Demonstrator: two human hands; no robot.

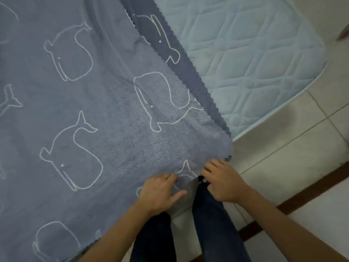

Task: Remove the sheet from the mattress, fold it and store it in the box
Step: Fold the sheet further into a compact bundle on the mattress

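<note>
A blue-grey sheet (90, 114) printed with white whale outlines fills the left and middle of the head view. It is doubled over, and a darker under-layer with a zigzag edge shows along its right side. The pale quilted mattress (251, 59) lies bare at the upper right. My left hand (160, 191) holds the sheet's near edge with curled fingers. My right hand (221, 180) grips the sheet's near corner just to the right. Both hands sit close together above my legs.
My legs in dark jeans (213, 224) stand at the bottom middle. Pale floor tiles (292, 148) run along the right, with a dark brown strip (311, 191) crossing them diagonally. No box is in view.
</note>
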